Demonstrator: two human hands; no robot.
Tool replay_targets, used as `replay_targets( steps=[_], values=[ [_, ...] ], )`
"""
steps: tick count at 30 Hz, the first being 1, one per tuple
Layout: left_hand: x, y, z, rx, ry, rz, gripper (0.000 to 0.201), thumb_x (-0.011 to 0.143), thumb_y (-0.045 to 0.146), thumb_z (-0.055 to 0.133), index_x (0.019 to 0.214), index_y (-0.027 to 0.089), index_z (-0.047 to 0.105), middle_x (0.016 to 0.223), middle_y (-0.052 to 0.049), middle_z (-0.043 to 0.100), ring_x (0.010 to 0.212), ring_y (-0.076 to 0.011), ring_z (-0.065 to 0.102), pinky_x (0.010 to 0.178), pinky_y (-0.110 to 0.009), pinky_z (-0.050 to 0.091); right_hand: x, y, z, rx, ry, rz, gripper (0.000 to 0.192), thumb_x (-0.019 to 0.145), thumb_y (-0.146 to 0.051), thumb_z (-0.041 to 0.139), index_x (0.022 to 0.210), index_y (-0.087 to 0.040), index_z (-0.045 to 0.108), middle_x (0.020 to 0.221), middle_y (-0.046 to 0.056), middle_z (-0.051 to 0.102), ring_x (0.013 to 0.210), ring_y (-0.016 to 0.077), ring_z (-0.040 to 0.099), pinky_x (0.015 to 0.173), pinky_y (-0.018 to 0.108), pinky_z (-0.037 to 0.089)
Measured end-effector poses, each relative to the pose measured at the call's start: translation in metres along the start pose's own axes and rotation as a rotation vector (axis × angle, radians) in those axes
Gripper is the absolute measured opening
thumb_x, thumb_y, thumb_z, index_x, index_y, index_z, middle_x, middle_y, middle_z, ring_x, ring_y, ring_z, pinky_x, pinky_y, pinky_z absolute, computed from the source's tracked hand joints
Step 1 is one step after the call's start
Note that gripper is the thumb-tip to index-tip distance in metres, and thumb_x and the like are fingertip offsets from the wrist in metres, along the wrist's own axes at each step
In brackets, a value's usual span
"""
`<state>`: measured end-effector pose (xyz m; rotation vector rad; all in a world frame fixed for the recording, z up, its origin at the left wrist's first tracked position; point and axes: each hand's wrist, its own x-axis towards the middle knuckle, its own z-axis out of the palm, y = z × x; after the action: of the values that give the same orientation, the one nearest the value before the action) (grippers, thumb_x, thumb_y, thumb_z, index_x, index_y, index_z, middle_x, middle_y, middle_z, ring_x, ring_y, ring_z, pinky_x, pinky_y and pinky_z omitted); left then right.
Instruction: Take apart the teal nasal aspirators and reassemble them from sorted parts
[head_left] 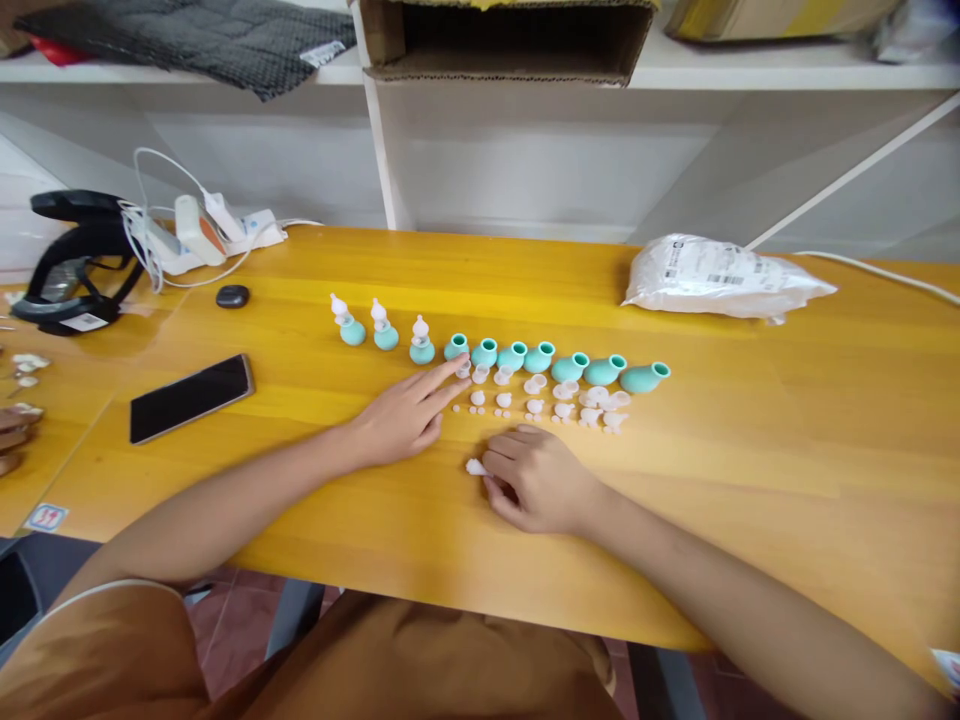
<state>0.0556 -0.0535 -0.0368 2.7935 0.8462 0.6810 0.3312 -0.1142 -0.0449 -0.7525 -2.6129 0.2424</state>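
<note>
My left hand [401, 415] reaches over the table with its index and middle fingers stretched out and slightly apart. Their tips are at a small clear plastic cup [463, 369], just in front of an open-mouthed teal bulb [456, 347]. My right hand [536, 480] is curled low over the table, closed on a small white nozzle tip [475, 467] that pokes out on its left side. Several more teal bulbs [540, 357] run rightward in a row. Before them lie clear cups [535, 384], pale nozzle tips [535, 407] and tiny round pieces [456, 408].
Three teal bulbs with white tops [385, 334] stand at the row's left end. A phone [192, 398], a small black case [232, 296] and a power strip [259, 228] lie leftward. A plastic-wrapped package [720, 275] rests back right. Another person's hand [15, 430] shows at far left.
</note>
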Motion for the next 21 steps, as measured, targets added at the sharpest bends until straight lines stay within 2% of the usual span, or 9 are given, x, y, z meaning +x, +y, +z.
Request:
replay_targets(
  steps=[4, 9, 13, 21],
  values=[
    [-0.0008, -0.0014, 0.0017, -0.029, 0.006, -0.008, 0.068, 0.103, 0.006, 0.05, 0.17, 0.02, 0.042, 0.177, -0.019, 0.044, 0.164, -0.0341, 0.048, 0.133, -0.057, 0.049, 0.0004, 0.0023, -0.0019, 0.072, -0.011, 0.014, 0.02, 0.099, -0.022, 0.055, 0.079, -0.021, 0.059, 0.077, 0.002, 0.063, 0.066, 0.018, 0.048, 0.072, 0.038, 0.033],
    [-0.0012, -0.002, 0.0032, -0.032, 0.036, -0.013, 0.06, 0.103, 0.007, 0.05, 0.162, 0.016, 0.048, 0.165, -0.021, 0.054, 0.153, -0.0339, 0.059, 0.127, -0.054, 0.055, 0.0005, 0.004, -0.0019, 0.107, 0.003, 0.025, 0.024, 0.101, -0.021, 0.055, 0.077, -0.022, 0.055, 0.075, 0.001, 0.06, 0.064, 0.0174, 0.043, 0.071, 0.037, 0.032],
    [-0.0006, -0.0016, 0.0029, -0.006, 0.037, -0.01, 0.055, 0.103, 0.008, 0.051, 0.158, 0.014, 0.051, 0.159, -0.02, 0.057, 0.146, -0.0331, 0.064, 0.125, -0.05, 0.058, 0.0, 0.004, -0.0026, 0.117, -0.002, 0.032, 0.02, 0.098, -0.019, 0.056, 0.078, -0.022, 0.055, 0.076, 0.001, 0.059, 0.065, 0.0179, 0.043, 0.071, 0.038, 0.032],
    [-0.0007, -0.0043, 0.0053, 0.021, 0.055, 0.005, 0.056, 0.101, 0.007, 0.053, 0.157, 0.014, 0.054, 0.154, -0.02, 0.062, 0.145, -0.0334, 0.064, 0.124, -0.053, 0.058, -0.0017, 0.006, -0.0015, 0.116, -0.006, 0.039, 0.019, 0.1, -0.019, 0.055, 0.081, -0.021, 0.059, 0.078, 0.002, 0.062, 0.067, 0.0177, 0.046, 0.073, 0.036, 0.032]
  ],
)
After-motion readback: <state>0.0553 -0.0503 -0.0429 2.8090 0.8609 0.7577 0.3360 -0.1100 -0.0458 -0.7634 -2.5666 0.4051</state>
